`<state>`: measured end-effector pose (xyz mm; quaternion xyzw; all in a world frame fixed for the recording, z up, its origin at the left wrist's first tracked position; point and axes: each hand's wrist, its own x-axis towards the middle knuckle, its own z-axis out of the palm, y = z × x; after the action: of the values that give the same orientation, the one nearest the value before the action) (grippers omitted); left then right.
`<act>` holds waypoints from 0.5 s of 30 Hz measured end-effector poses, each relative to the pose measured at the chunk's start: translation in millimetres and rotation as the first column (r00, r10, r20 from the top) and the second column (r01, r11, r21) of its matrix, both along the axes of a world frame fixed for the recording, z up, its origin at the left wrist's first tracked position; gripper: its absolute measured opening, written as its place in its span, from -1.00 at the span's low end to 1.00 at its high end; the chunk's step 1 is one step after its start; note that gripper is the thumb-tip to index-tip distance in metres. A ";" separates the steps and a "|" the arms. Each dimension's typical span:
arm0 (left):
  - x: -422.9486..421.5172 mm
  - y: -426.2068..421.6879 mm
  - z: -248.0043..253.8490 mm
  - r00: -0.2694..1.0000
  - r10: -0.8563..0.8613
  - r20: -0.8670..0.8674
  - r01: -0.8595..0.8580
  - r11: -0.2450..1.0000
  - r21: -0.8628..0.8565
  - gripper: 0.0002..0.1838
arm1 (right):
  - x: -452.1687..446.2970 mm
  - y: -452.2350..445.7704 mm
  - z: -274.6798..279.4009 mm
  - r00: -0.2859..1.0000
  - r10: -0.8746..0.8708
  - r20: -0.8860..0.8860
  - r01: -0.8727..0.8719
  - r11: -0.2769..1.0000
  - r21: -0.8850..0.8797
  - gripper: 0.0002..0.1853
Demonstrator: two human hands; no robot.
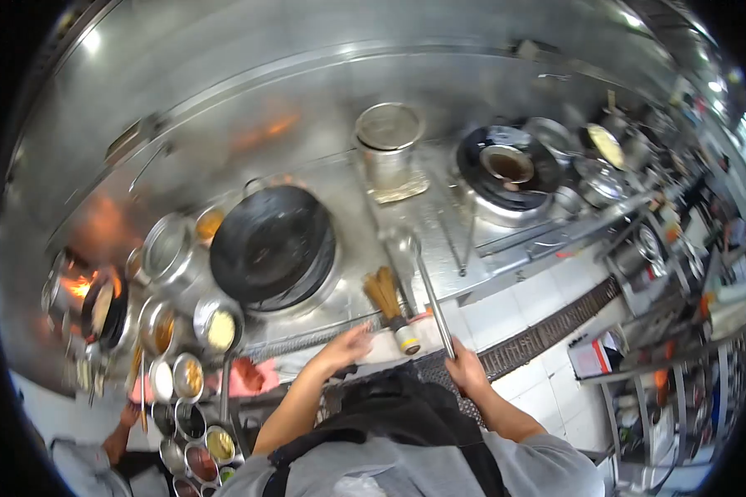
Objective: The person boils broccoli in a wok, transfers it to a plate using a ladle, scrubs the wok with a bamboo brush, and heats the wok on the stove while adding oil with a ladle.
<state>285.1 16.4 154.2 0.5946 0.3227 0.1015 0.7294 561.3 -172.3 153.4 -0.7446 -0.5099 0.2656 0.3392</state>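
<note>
My right hand (pixel 467 369) is wrapped around the lower end of the long metal handle of a ladle (pixel 432 295). The ladle's head rests on or just over the steel counter, pointing away from me. My left hand (pixel 346 346) hovers at the counter's front edge with its fingers stretched out, holding nothing. Just right of its fingertips lies a bamboo wok brush (pixel 387 300) with a dark and yellow-banded handle. A large black wok (pixel 271 242) sits tilted on the burner ahead of my left hand.
A steel pot with a strainer on top (pixel 389 137) stands at the back. Another wok (pixel 506 170) holds a bowl of brown liquid. Food bowls (pixel 220 329) and a pink cloth (pixel 251 377) are at left. Flames rise by a far-left pan (pixel 106 308), near another person's hand (pixel 130 414).
</note>
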 end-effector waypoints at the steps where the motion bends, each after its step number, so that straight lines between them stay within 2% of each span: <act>1: -22.9 -2.0 -13.0 0.992 -0.036 -0.124 0.024 0.995 -0.096 -0.26 | 7.5 -30.9 -8.5 0.996 -0.016 0.088 0.019 0.999 -0.026 -0.43; 2: -42.9 -12.0 -5.9 0.987 -0.094 -0.132 0.087 0.994 -0.061 -0.29 | 12.9 -58.2 -14.5 0.985 -0.025 0.173 0.036 0.998 -0.058 -0.41; 4: -78.5 -32.0 -24.2 0.977 -0.134 -0.164 0.085 0.957 -0.276 -0.30 | 14.3 -110.0 -6.8 0.950 -0.092 0.297 0.117 0.991 -0.066 -0.38; 6: -96.5 -54.1 -41.6 0.973 -0.162 -0.162 0.091 0.923 -0.373 -0.29 | 9.8 -154.6 -7.4 0.904 -0.186 0.384 0.285 0.934 -0.218 -0.36; 8: -105.7 -72.1 -89.3 0.946 -0.236 -0.220 0.111 0.878 -0.466 -0.29 | 5.4 -193.2 -22.5 0.856 -0.287 0.431 0.410 0.883 -0.227 -0.34; 9: -99.9 -84.2 -111.8 0.938 -0.283 -0.202 0.163 0.870 -0.466 -0.29 | 2.2 -210.0 -33.1 0.845 -0.339 0.414 0.484 0.814 -0.321 -0.35; 11: -77.4 -91.3 -142.5 0.768 -0.517 -0.380 0.391 0.847 -0.361 -0.33 | 1.6 -229.6 -55.4 0.812 -0.477 0.337 0.584 0.649 -0.488 -0.39; 12: -55.8 -88.8 -141.8 0.745 -0.547 -0.381 0.435 0.832 -0.344 -0.33 | 2.3 -227.2 -53.7 0.765 -0.563 0.312 0.624 0.531 -0.574 -0.53; 14: -11.3 -96.5 -138.2 0.707 -0.632 -0.318 0.655 0.754 -0.041 -0.36 | 19.0 -225.1 -64.4 0.709 -0.684 0.169 0.523 0.350 -0.777 -0.59; 15: 15.3 -92.5 -146.9 0.683 -0.659 -0.315 0.691 0.723 -0.014 -0.36 | 29.4 -239.6 -89.8 0.697 -0.699 0.160 0.532 0.355 -0.769 -0.59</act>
<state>300.4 -76.2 7.3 0.7174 0.1810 -0.2481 0.6253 590.7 -411.9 63.6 -0.9187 0.0098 0.3790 0.1104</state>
